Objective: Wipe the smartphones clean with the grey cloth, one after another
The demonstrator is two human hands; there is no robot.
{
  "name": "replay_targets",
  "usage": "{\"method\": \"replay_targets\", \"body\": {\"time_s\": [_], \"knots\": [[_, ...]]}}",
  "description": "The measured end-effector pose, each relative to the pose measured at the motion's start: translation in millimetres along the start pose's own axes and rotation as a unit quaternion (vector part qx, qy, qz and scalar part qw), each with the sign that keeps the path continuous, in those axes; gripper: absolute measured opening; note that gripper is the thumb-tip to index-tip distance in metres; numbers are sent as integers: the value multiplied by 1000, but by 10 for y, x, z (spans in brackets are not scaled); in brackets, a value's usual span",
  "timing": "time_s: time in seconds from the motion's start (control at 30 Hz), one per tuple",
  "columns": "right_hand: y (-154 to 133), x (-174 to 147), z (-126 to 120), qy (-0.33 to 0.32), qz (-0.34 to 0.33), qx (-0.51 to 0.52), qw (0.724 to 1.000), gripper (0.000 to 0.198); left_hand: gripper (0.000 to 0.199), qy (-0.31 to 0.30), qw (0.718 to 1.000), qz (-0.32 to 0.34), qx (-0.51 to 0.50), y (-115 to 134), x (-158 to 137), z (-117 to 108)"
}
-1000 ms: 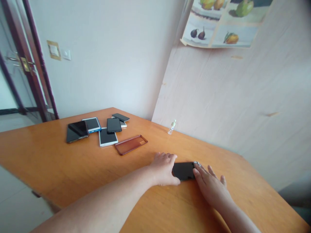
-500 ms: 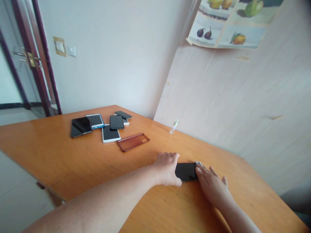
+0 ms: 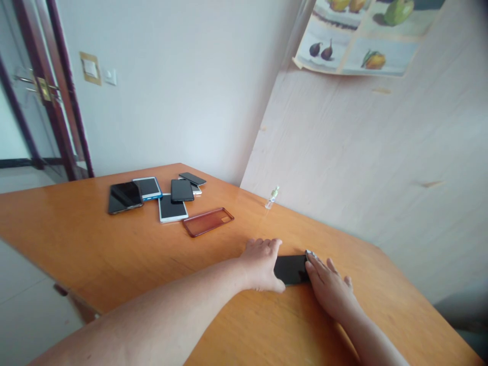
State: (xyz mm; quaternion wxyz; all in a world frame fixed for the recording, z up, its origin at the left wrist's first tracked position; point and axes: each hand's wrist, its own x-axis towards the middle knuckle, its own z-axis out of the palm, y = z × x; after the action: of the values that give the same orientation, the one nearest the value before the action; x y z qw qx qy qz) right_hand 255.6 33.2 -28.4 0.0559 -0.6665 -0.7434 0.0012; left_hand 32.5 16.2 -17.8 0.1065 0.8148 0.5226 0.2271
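A black phone (image 3: pixel 291 269) lies flat on the wooden table, screen up. My left hand (image 3: pixel 263 265) grips its left end, thumb on the near edge and fingers along the far side. Over the right end, my right hand (image 3: pixel 331 288) lies with its fingers stretched and pressed down. A small crumpled whitish-grey piece (image 3: pixel 310 253), perhaps a cloth, peeks out at those fingertips; most of it is hidden under the hand. Beyond my left hand rests an empty reddish-brown clear phone case (image 3: pixel 208 222). A small clear spray bottle (image 3: pixel 272 198) stands upright near the wall.
At the back left, several phones and tablets overlap, among them a black tablet (image 3: pixel 125 197), a white tablet (image 3: pixel 173 211) and a blue-edged tablet (image 3: pixel 148 188). The table (image 3: pixel 125 244) meets a pale board (image 3: pixel 354 168) on the right. A door (image 3: pixel 49 86) stands left.
My right hand has slid very slightly left and up on the phone. My left hand keeps its grip. The view has shifted a little.
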Motion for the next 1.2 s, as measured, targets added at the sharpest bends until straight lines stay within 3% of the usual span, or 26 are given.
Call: {"method": "replay_targets", "body": {"time_s": [0.07,0.23,0.3,0.43,0.5,0.57,0.7,0.77,0.93,1.0,1.13,1.2], "knots": [[-65,-49,-18,-3,-36,10,999,53,96,-1,1000,0,0,1,-1,-2],[-419,-285,-118,-58,-233,80,968,51,92,5,1000,5,-3,1,-10,-12],[-404,-276,-125,-54,-225,72,970,51,93,3,1000,11,-4,4,-11,-16],[-129,-117,-67,-7,-66,-1,998,51,97,-12,1000,21,4,20,-14,-19],[-54,-87,-42,1,-30,-12,999,53,97,-17,1000,23,7,26,-17,-18],[-94,-129,-38,-8,-75,1,997,53,97,-17,1000,24,5,25,-19,-16],[-278,-274,-59,-58,-227,35,972,52,99,-10,1000,24,-1,9,-19,-15],[-254,-269,-61,-54,-211,23,976,51,99,-12,1000,24,0,4,-17,-18],[15,-119,-25,-5,-49,-44,998,50,105,-28,999,19,10,6,-12,-26],[-3,-132,-23,-1,-62,-35,997,50,105,-30,999,18,11,5,-9,-25],[-238,-283,-65,-44,-190,35,980,51,102,-21,1000,20,4,-4,-3,-14],[-285,-320,-89,-60,-222,45,972,51,102,-17,1000,21,1,-5,-2,-11]]}}
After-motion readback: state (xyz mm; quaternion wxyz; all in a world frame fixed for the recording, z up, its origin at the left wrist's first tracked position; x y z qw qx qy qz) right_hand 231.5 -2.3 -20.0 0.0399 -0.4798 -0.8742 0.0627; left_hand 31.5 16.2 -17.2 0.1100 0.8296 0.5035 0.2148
